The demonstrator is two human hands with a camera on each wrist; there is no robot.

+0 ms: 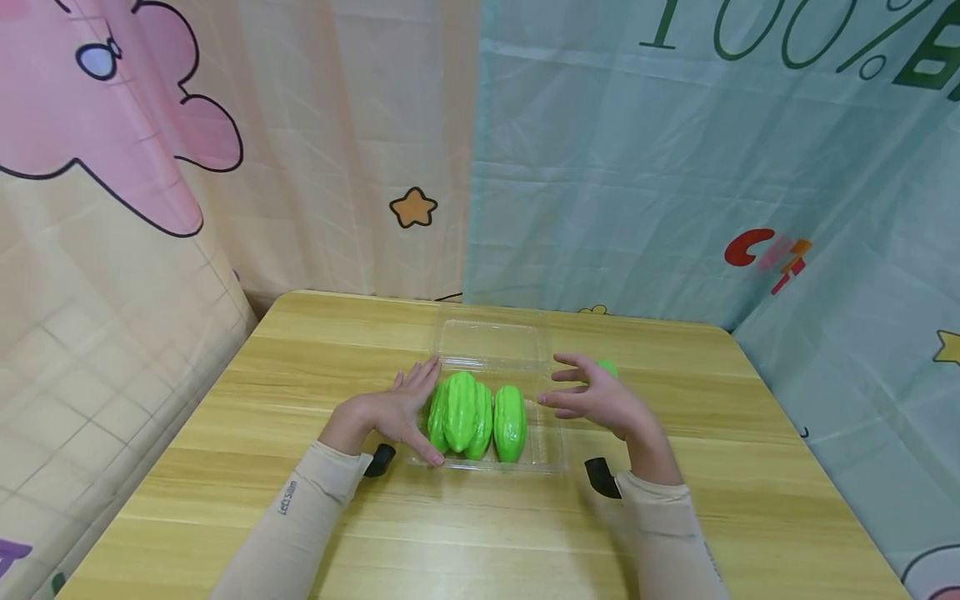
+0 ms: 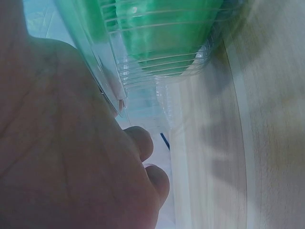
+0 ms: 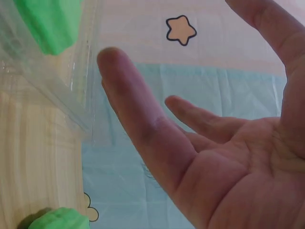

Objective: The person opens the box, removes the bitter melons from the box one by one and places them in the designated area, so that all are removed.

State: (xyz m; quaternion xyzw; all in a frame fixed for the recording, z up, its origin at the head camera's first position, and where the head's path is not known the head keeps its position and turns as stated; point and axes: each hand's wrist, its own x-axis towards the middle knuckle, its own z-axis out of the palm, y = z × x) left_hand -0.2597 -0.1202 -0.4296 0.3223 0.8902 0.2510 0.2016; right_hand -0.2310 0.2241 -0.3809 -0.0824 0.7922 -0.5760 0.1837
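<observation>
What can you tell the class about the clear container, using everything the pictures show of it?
The clear container looks like thin plastic, shiny and see-through, with ridged walls. It sits upright on the table, its lid open and folded back toward the far edge. Several bright green ribbed pieces lie inside, leaving bare space at the right. The left hand rests against its left side.
</observation>
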